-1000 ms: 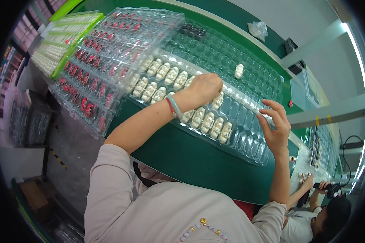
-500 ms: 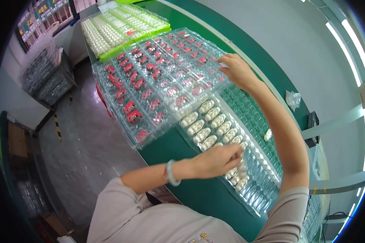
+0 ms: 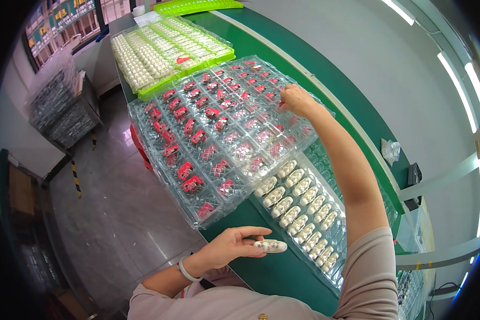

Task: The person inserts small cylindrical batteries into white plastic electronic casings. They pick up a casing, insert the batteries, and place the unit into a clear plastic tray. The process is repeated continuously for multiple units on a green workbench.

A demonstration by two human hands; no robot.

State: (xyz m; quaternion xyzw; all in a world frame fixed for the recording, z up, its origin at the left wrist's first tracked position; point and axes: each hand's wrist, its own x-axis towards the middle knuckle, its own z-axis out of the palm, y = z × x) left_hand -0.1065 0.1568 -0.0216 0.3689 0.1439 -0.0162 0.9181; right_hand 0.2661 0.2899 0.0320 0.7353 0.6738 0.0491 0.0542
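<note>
My left hand (image 3: 233, 249) is low in front of me over the table edge, its thumb and fingers closed on one end of a white oval plastic part (image 3: 271, 246) with small details on its top. Farther away, my right hand (image 3: 297, 100) reaches over the far right side of a clear compartment tray (image 3: 240, 188). Its fingers are pinched together, and a bit of red shows at the tips. Small red plastic parts (image 3: 192, 184) lie in many of the tray's compartments. Nearer me, a second clear tray (image 3: 333, 285) holds rows of white oval parts (image 3: 289, 215).
Bright green trays (image 3: 189, 65) filled with small white pieces stand at the far left of the green table (image 3: 258, 269). Along the far side lies a crumpled clear bag (image 3: 390, 151). Stacked clear trays (image 3: 64, 109) rest on a cabinet to the left, across the grey floor.
My left hand has drawn back left from the tray of white parts, carrying one white oval part. My right hand's fingers have closed over the compartment tray. The view has shifted slightly.
</note>
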